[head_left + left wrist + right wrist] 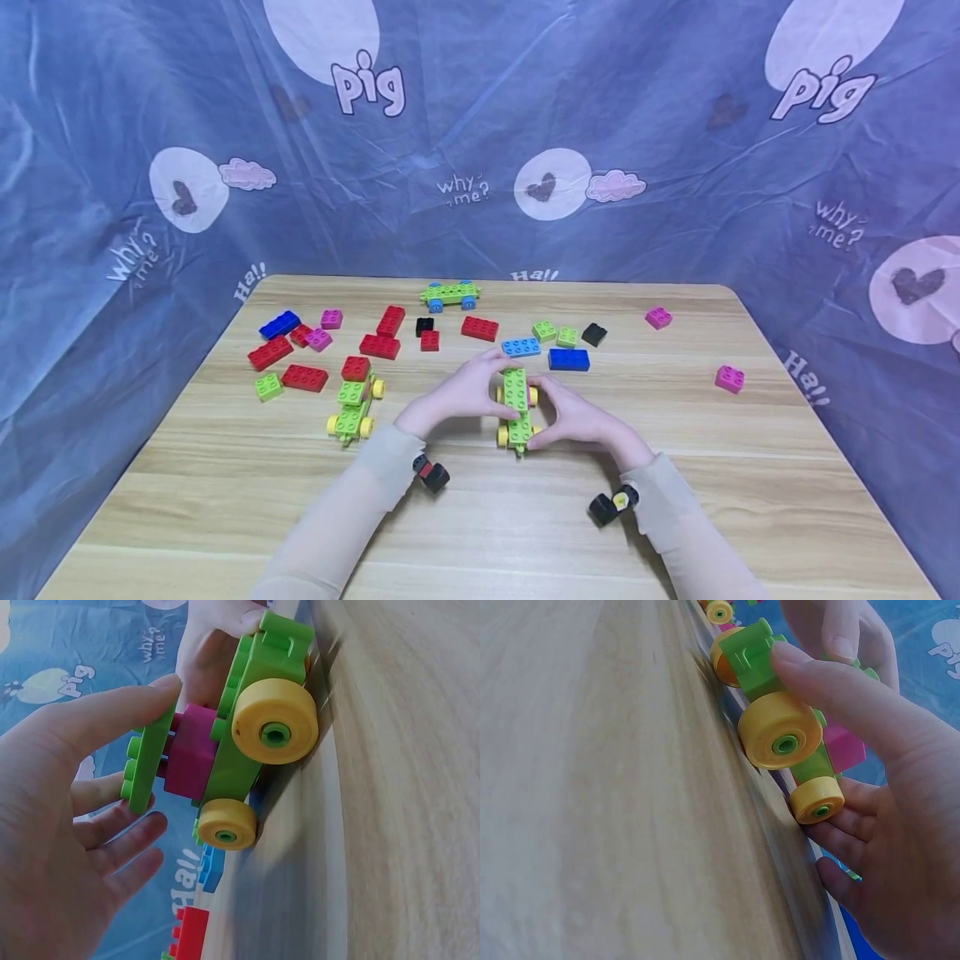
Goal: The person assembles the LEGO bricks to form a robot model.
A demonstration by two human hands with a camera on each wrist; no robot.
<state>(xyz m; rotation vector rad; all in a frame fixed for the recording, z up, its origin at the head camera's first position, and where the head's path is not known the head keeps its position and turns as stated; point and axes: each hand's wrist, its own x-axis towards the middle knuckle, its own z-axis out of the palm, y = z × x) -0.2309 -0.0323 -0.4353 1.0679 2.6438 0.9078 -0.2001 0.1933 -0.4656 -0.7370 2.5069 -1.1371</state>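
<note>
My left hand [468, 390] pinches a light-green studded plate [148, 765] between thumb and fingers. That plate sits over a magenta brick [191, 754], whose studs show in a narrow gap beneath it in the left wrist view. The magenta brick is mounted on a green toy car base [520, 432] with yellow wheels [276, 724], standing on the table. My right hand [581, 414] holds the base from the right, its thumb on the near end and its fingers by the far wheel [817, 800].
Left of my hands stands a similar yellow-wheeled car [350, 417] carrying green and red bricks. A blue-wheeled green base [450, 294] is at the back edge. Red bricks [305, 377] lie at the left, blue bricks [568, 359] just beyond my hands, magenta bricks [730, 379] at the right.
</note>
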